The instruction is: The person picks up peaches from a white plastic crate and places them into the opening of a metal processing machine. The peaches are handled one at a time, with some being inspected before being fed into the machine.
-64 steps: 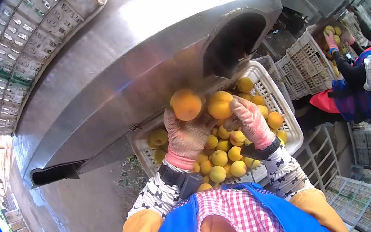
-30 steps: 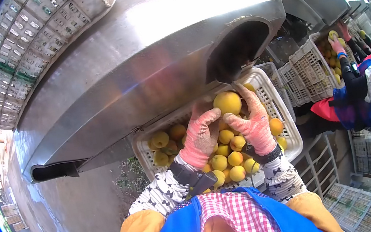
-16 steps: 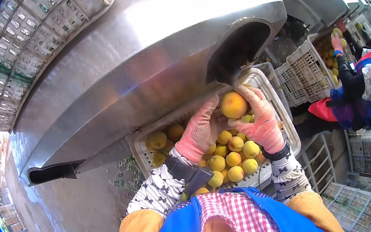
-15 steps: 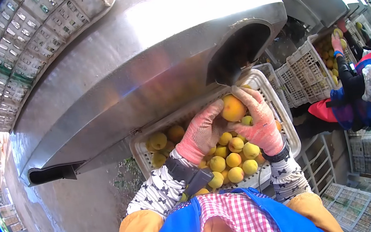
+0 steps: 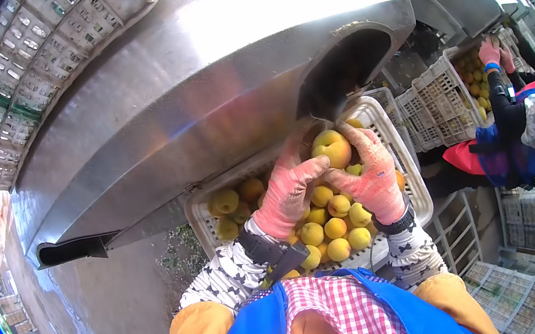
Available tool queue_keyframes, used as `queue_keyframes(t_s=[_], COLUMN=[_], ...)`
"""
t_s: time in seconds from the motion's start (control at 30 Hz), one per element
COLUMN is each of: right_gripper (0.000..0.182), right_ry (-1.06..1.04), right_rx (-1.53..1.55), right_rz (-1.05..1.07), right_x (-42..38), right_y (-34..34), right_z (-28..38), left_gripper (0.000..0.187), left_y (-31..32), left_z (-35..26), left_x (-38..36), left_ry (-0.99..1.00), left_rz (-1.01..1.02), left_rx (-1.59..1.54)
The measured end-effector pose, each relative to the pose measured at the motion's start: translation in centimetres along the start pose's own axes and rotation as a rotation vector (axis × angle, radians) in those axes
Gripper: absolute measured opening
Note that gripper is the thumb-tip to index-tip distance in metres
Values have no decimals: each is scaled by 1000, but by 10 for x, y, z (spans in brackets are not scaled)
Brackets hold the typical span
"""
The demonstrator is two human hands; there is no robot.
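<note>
Peach [image 5: 331, 148] | my left grip [image 5: 286, 193] and right grip [image 5: 376, 181] both hold it | more peaches [image 5: 335, 229] below in white crate [image 5: 385, 129]

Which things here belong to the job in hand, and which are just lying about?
In the job:
held fruit
left hand and right hand, both on it
loose fruit below
white crate around that fruit

Seemingly just lying about:
crate at upper left
crates at lower right
</note>
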State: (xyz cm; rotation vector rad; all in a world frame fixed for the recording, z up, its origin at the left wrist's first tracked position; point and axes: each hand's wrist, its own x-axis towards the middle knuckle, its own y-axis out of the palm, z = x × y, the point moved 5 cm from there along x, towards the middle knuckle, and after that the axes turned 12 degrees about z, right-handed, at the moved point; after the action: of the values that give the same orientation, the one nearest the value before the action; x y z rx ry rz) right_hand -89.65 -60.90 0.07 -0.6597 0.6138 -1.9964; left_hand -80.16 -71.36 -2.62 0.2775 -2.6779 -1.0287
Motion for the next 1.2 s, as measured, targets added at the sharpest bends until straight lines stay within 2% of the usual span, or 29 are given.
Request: queue_keyframes(t_s=[0.1, 0.17, 0.2, 0.23, 0.3, 0.33, 0.37, 0.43, 0.47, 0.5, 0.57, 0.63, 0.67, 0.73, 0.77, 0.83, 0.9, 0.93, 0.97, 1.0, 1.03, 1.07, 1.1, 1.13, 1.17, 1.2], right_gripper=[69, 64, 62, 60, 59, 56, 52, 44, 38, 36, 27, 26, 33, 49, 48, 49, 51, 54, 65, 69, 74, 77, 80, 81, 82, 82], right_ry=[7, 18, 61, 117, 288, 154, 12, -93, -166, -170, 137, 189, 287, 482, 520, 526, 549, 573, 503, 377, 250, 271, 285, 218, 170, 88], right_rx=[-95, -289, -380, -470, -590, -594, -594, 263, 902, 362, 144, 46, -219, -552, -675, -833, -682, -551, -343, -71, 196, 462, 724, 789, 682, 515], right_rz=[-215, -376, -389, -389, -278, -244, -215, 90, 42, -168, -160, 110, 376, 738, 782, 1038, 1038, 1036, 848, 644, 440, 369, 293, 234, 201, 135], right_x=[31, 57, 75, 93, 131, 146, 151, 135, 119, 98, 55, 17, -1, -12, -15, -16, -6, -1, -6, -13, -22, -29, -30, -26, -18, -5], right_y=[-9, 1, 9, 19, 29, 19, 3, -37, -41, -55, -47, -4, 29, 80, 100, 139, 117, 106, 96, 82, 67, 58, 47, 36, 26, 15], right_z=[-8, -38, -50, -58, -61, -66, -67, -36, -50, -38, -73, -94, -120, -142, -157, -187, -162, -154, -154, -148, -136, -123, -107, -93, -82, -71], left_gripper=[58, 61, 54, 52, 52, 55, 55, 67, 75, 75, 81, 82, 82, 81, 81, 80, 80, 78, 77, 77, 75, 73, 73, 73, 73, 74], left_y=[-11, -59, -69, -86, -106, -114, -128, -147, -147, -144, -148, -152, -153, -152, -152, -162, -169, -175, -177, -173, -155, -141, -133, -135, -139, -145], left_z=[1, 26, 27, 24, 13, 4, 1, 14, 15, 15, 24, 29, 30, 27, 24, 21, 23, 22, 17, 19, 20, 23, 31, 46, 56, 70], left_x=[-5, -40, -51, -62, -88, -90, -102, -130, -134, -126, -111, -111, -112, -116, -118, -125, -128, -128, -122, -121, -116, -111, -105, -98, -89, -81], left_ry=[59, -184, -189, -247, -482, -612, -624, -680, -652, -652, -981, -971, -957, -923, -877, -868, -839, -885, -908, -888, -725, -569, -553, -808, -1070, -1180], left_rz=[-52, -262, -244, -205, -63, 52, 48, 535, 731, 725, 790, 800, 837, 888, 939, 914, 889, 669, 451, 445, 416, 383, 375, 432, 478, 559], left_rx=[-65, 278, 418, 733, 1337, 1647, 1637, 2202, 2380, 2363, 2197, 2205, 2221, 2255, 2288, 2249, 2216, 2077, 1926, 1935, 1876, 1806, 1805, 1935, 2054, 2082])
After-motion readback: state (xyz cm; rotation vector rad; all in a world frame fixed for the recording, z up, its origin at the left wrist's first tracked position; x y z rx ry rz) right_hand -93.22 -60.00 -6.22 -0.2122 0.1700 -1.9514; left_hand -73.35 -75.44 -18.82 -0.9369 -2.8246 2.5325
